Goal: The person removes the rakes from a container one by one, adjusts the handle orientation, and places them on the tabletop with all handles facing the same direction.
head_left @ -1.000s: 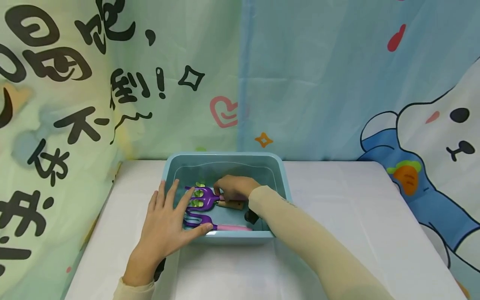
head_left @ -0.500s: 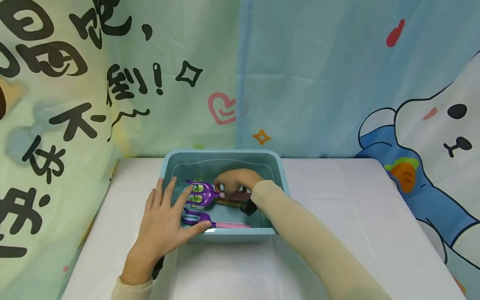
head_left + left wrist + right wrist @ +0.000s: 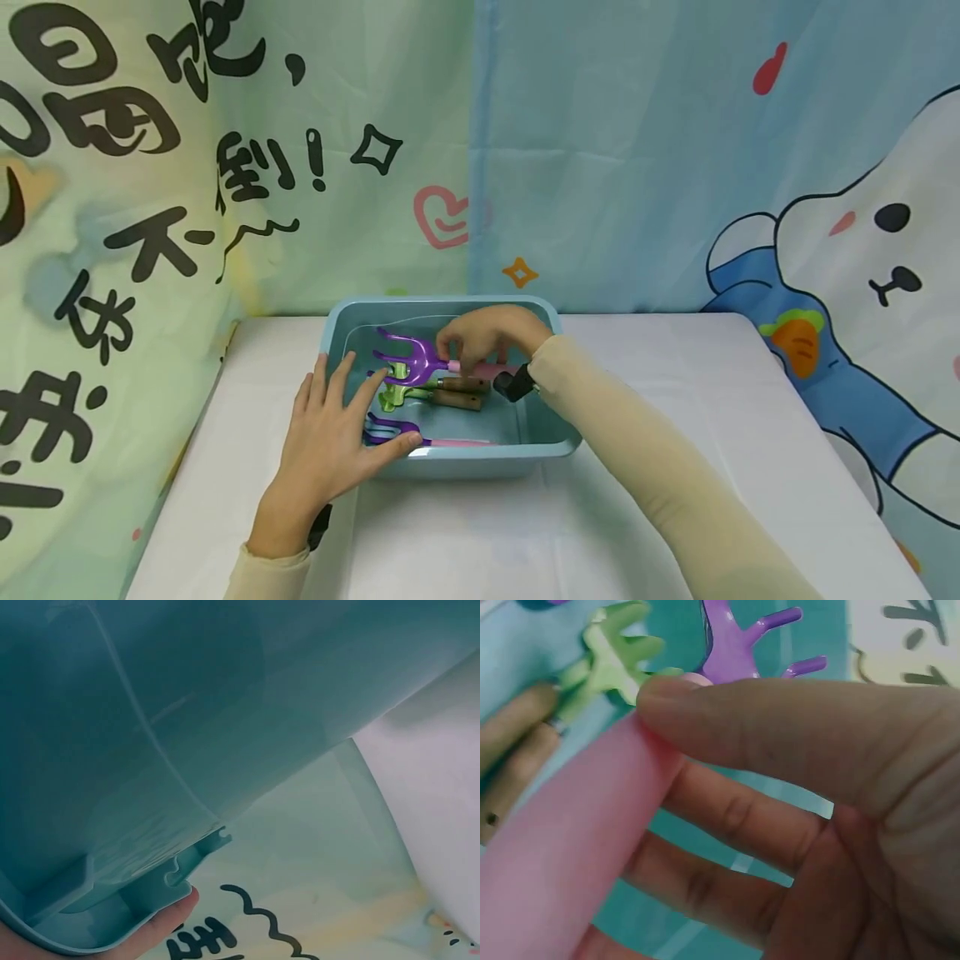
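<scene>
My right hand [image 3: 487,333] pinches the pink handle [image 3: 577,817] of a purple garden hand fork [image 3: 414,357] between thumb and fingers, inside a light blue plastic bin [image 3: 450,468]. The fork's prongs point left. Below it in the head view lie green toy-sized garden tools [image 3: 392,390] with wooden handles [image 3: 459,401]. A second purple fork [image 3: 390,431] with a pink handle lies along the bin's front wall. Fingers spread and mostly straight, my left hand [image 3: 330,446] rests at the bin's left end, its thumb at the front rim. The left wrist view shows a finger [image 3: 169,919] by the rim.
The bin stands on a white-covered table [image 3: 675,400], close to its back edge. Behind the table hangs a printed cloth [image 3: 615,167] with writing and a cartoon bear-like figure [image 3: 862,250].
My right hand has moved toward the bin's back wall with the purple fork, baring the green tools and wooden handles beneath. My left hand has stayed at the bin's left end.
</scene>
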